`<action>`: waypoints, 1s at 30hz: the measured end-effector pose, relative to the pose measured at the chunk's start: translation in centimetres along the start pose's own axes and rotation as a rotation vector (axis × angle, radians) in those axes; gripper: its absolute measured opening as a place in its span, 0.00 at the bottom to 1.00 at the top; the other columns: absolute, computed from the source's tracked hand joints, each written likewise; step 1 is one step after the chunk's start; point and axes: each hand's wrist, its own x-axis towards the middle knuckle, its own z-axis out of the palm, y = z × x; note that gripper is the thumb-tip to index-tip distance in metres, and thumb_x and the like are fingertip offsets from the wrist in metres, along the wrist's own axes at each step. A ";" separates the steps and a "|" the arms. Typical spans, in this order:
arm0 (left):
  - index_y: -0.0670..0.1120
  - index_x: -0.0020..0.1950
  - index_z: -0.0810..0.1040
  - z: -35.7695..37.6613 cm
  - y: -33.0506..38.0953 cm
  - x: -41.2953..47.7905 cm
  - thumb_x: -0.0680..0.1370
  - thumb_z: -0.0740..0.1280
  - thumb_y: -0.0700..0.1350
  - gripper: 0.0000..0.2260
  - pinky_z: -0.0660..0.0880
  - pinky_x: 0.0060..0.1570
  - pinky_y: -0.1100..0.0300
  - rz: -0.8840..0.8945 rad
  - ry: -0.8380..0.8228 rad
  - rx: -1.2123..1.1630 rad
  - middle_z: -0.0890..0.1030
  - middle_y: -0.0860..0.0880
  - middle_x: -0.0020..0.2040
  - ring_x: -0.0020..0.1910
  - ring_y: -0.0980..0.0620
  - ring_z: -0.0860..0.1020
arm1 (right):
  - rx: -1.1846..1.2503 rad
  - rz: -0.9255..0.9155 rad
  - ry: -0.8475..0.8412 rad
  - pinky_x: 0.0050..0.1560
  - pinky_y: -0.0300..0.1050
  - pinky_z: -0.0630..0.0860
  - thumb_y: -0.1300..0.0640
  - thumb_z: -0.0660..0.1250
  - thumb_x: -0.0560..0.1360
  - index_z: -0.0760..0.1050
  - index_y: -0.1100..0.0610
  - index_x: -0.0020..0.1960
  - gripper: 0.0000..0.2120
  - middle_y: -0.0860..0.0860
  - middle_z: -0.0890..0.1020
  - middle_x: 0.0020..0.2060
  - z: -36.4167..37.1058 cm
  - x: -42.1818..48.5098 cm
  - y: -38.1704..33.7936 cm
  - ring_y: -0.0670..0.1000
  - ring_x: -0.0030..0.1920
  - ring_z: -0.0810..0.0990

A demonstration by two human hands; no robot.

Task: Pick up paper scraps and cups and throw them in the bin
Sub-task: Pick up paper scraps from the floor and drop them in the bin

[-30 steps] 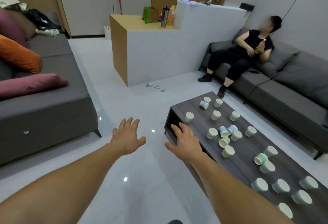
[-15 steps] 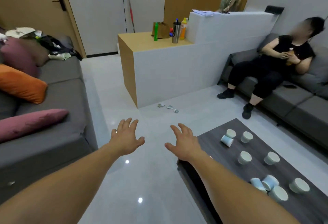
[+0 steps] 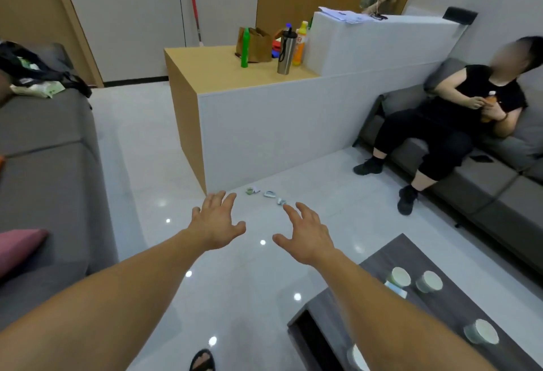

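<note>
A tan wooden counter carries a green plastic bottle beside a steel tumbler. A grey fabric sofa stands right of it.

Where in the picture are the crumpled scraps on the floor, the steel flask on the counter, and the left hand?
crumpled scraps point(image 3: 269, 194): head view, on the middle scrap.
steel flask point(image 3: 286, 55): head view, on its metal body.
left hand point(image 3: 216, 223): head view, on the back of the hand.

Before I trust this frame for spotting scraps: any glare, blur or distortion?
Head view: ceiling lights glare as bright spots on the glossy floor; the wide lens bows the room's edges; the scraps are small and soft, and the cups slightly blurred.
</note>
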 end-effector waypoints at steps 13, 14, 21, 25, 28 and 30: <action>0.50 0.78 0.51 -2.0 3.2 26.4 0.76 0.61 0.60 0.35 0.55 0.72 0.42 0.158 -0.125 0.072 0.52 0.47 0.78 0.77 0.46 0.49 | 0.026 0.150 -0.023 0.72 0.57 0.61 0.37 0.60 0.77 0.48 0.48 0.79 0.38 0.51 0.50 0.79 -3.9 22.6 6.2 0.54 0.77 0.50; 0.50 0.78 0.51 -1.8 3.7 28.2 0.76 0.61 0.60 0.35 0.55 0.72 0.43 0.154 -0.137 0.067 0.52 0.48 0.79 0.77 0.46 0.49 | 0.032 0.150 -0.032 0.72 0.57 0.61 0.37 0.60 0.77 0.48 0.48 0.79 0.38 0.51 0.50 0.79 -4.2 24.6 7.0 0.54 0.77 0.49; 0.49 0.78 0.52 -2.5 6.6 40.2 0.77 0.61 0.60 0.35 0.57 0.72 0.45 0.111 -0.160 0.088 0.53 0.47 0.78 0.77 0.46 0.51 | 0.048 0.112 -0.069 0.71 0.57 0.62 0.39 0.61 0.77 0.47 0.49 0.79 0.38 0.51 0.50 0.79 -7.4 36.8 12.0 0.54 0.77 0.50; 0.49 0.78 0.52 -2.4 7.9 46.1 0.77 0.61 0.59 0.34 0.58 0.72 0.46 0.121 -0.208 0.078 0.54 0.47 0.78 0.76 0.46 0.51 | 0.035 0.126 -0.099 0.71 0.57 0.62 0.39 0.61 0.77 0.48 0.50 0.79 0.38 0.51 0.50 0.79 -8.6 42.9 14.4 0.55 0.77 0.51; 0.49 0.78 0.51 -2.0 8.1 51.3 0.77 0.60 0.59 0.34 0.57 0.73 0.45 0.122 -0.253 0.087 0.53 0.46 0.78 0.77 0.46 0.51 | 0.056 0.133 -0.117 0.70 0.57 0.63 0.39 0.62 0.77 0.48 0.50 0.79 0.38 0.51 0.50 0.79 -8.4 47.5 15.3 0.55 0.77 0.51; 0.48 0.78 0.51 -1.3 8.1 54.9 0.77 0.60 0.59 0.34 0.56 0.73 0.45 0.150 -0.297 0.087 0.52 0.46 0.78 0.77 0.46 0.50 | 0.065 0.163 -0.141 0.70 0.57 0.62 0.40 0.62 0.77 0.48 0.50 0.79 0.38 0.51 0.51 0.78 -7.7 50.5 15.8 0.55 0.77 0.51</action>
